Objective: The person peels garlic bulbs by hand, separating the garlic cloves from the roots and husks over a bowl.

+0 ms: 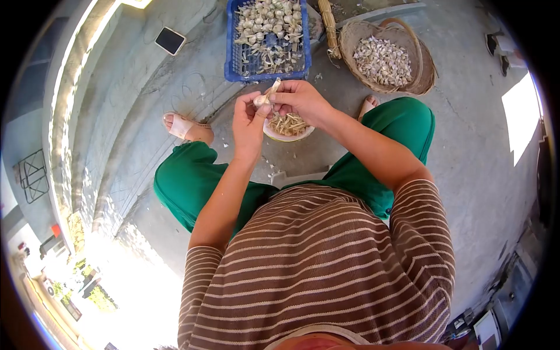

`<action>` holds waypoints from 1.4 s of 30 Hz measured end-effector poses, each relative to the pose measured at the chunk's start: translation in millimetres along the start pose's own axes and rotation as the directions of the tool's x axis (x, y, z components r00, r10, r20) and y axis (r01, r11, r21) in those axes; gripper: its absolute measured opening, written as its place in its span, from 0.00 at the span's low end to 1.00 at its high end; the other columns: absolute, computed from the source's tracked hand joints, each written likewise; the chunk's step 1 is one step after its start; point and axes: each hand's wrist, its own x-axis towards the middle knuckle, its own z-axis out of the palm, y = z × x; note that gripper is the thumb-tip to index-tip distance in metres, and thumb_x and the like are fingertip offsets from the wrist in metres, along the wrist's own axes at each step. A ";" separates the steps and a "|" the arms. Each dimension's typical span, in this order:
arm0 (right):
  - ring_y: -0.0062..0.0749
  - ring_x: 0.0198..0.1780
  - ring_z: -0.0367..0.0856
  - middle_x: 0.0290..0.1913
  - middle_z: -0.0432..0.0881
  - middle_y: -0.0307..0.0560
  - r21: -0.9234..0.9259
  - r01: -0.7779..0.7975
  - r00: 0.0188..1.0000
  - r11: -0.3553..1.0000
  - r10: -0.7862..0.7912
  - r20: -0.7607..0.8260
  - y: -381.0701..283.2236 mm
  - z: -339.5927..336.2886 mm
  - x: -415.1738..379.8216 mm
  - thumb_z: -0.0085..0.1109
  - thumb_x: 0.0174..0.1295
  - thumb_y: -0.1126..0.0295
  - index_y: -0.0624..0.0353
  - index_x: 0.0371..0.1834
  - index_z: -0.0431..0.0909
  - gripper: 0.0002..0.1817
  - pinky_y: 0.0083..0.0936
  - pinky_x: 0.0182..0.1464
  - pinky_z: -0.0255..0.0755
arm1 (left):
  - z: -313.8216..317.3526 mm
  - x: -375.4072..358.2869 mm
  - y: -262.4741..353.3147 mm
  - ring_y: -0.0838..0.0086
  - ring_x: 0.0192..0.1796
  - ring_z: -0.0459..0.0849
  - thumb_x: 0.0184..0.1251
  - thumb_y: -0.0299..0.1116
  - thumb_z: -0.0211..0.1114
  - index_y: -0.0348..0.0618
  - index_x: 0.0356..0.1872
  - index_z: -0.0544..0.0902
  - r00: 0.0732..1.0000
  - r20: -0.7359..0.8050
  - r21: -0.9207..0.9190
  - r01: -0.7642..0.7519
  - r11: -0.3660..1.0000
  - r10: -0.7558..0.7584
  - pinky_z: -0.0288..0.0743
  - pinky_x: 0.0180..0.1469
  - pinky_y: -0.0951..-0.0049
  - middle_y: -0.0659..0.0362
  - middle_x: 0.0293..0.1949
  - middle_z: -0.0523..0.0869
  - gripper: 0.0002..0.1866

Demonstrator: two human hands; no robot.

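Both my hands meet over a small white bowl [301, 134] on the concrete floor between my feet. My left hand [249, 119] grips a garlic bulb [261, 100] by its base. My right hand [298, 99] pinches the bulb's dry stem [274, 86] from the other side. The bowl holds pale stems and skins, and my hands hide part of it.
A blue plastic crate [267, 73] of whole garlic bulbs stands ahead. A woven basket [424, 67] of garlic cloves sits to the right, a bundle of sticks [330, 26] between them. A dark phone [170, 40] lies on the step at left. Scraps dot the floor.
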 end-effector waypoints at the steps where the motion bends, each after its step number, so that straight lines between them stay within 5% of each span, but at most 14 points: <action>1: 0.17 0.27 0.75 0.30 0.79 0.38 -0.034 0.013 0.999 0.999 -0.012 0.030 -0.5 0.2 -1.5 0.60 0.60 0.70 0.64 0.39 0.79 0.08 0.14 0.29 0.72 | -4.1 -0.6 -7.9 0.77 0.42 0.76 0.63 0.23 0.61 0.38 0.49 0.70 1.000 0.013 0.008 0.002 1.000 -0.003 0.72 0.46 0.76 0.59 0.42 0.77 0.14; 5: 0.17 0.24 0.74 0.27 0.78 0.41 -0.113 0.025 1.000 0.993 -0.027 -0.008 -4.6 6.2 -2.1 0.57 0.58 0.73 0.66 0.36 0.79 0.07 0.15 0.26 0.69 | -5.6 5.4 -22.8 0.75 0.49 0.76 0.57 0.15 0.63 0.39 0.48 0.71 0.974 0.017 0.145 -0.225 0.964 0.225 0.72 0.51 0.74 0.58 0.47 0.75 0.18; 9: 0.18 0.22 0.73 0.25 0.78 0.41 -0.141 0.039 0.998 0.989 -0.045 -0.046 0.5 2.0 1.3 0.56 0.57 0.75 0.67 0.35 0.79 0.07 0.16 0.24 0.69 | -9.1 9.4 -25.4 0.75 0.49 0.77 0.56 0.14 0.64 0.39 0.47 0.71 0.966 0.075 0.231 -0.259 0.938 0.248 0.73 0.51 0.75 0.57 0.49 0.74 0.19; 12: 0.18 0.20 0.72 0.23 0.77 0.40 -0.113 0.043 0.998 0.993 -0.048 -0.043 1.0 1.4 1.6 0.55 0.56 0.76 0.66 0.35 0.79 0.07 0.15 0.23 0.67 | -6.9 8.0 -22.6 0.75 0.45 0.77 0.53 0.15 0.66 0.38 0.44 0.73 0.972 0.028 0.133 -0.234 0.963 0.232 0.75 0.47 0.76 0.58 0.46 0.75 0.17; 14: 0.17 0.20 0.72 0.23 0.78 0.40 -0.045 0.014 0.999 0.999 -0.017 -0.048 -0.4 0.9 0.9 0.56 0.56 0.75 0.66 0.34 0.80 0.06 0.14 0.22 0.67 | -7.4 5.8 -15.4 0.76 0.41 0.79 0.55 0.17 0.66 0.38 0.45 0.74 0.999 0.006 0.020 -0.052 0.998 0.052 0.75 0.44 0.77 0.57 0.43 0.78 0.16; 18: 0.16 0.20 0.72 0.24 0.78 0.40 0.014 0.007 1.000 1.000 -0.006 -0.006 -0.8 -0.9 1.9 0.58 0.57 0.73 0.65 0.35 0.80 0.06 0.12 0.21 0.66 | -8.4 3.4 -4.9 0.75 0.37 0.80 0.57 0.19 0.65 0.37 0.46 0.74 0.999 0.019 -0.094 0.034 0.995 -0.032 0.76 0.41 0.76 0.56 0.41 0.80 0.16; 26: 0.13 0.19 0.71 0.24 0.78 0.37 -0.174 0.161 0.987 0.971 -0.153 0.059 -0.5 -3.4 -5.2 0.58 0.60 0.72 0.64 0.33 0.78 0.05 0.12 0.21 0.64 | -10.9 0.7 -7.7 0.74 0.36 0.81 0.67 0.26 0.58 0.33 0.50 0.74 0.977 0.068 -0.354 0.215 0.910 -0.205 0.77 0.40 0.74 0.56 0.39 0.82 0.13; 32: 0.11 0.20 0.69 0.25 0.77 0.34 -0.275 0.274 0.962 0.922 -0.265 0.069 2.3 -3.2 -11.5 0.56 0.60 0.74 0.63 0.34 0.77 0.04 0.12 0.21 0.64 | -19.6 3.1 -12.3 0.72 0.35 0.81 0.71 0.36 0.54 0.36 0.51 0.74 0.930 0.217 -0.407 0.363 0.838 -0.297 0.78 0.39 0.73 0.56 0.39 0.82 0.15; 39: 0.11 0.22 0.71 0.27 0.78 0.34 -0.344 0.270 0.963 0.899 -0.258 0.082 -3.2 1.6 -17.8 0.57 0.60 0.72 0.63 0.38 0.78 0.07 0.12 0.23 0.65 | -13.9 1.9 -9.4 0.71 0.35 0.81 0.72 0.39 0.52 0.40 0.50 0.73 0.931 0.195 -0.428 0.365 0.827 -0.310 0.79 0.39 0.73 0.56 0.38 0.81 0.15; 42: 0.12 0.23 0.71 0.28 0.78 0.35 -0.521 0.358 0.925 0.775 -0.372 0.082 8.8 -6.3 -7.9 0.58 0.60 0.71 0.63 0.40 0.78 0.08 0.13 0.24 0.66 | -12.2 3.1 -11.3 0.73 0.35 0.81 0.71 0.35 0.54 0.39 0.48 0.73 0.927 0.128 -0.378 0.374 0.847 -0.352 0.78 0.39 0.74 0.57 0.38 0.80 0.11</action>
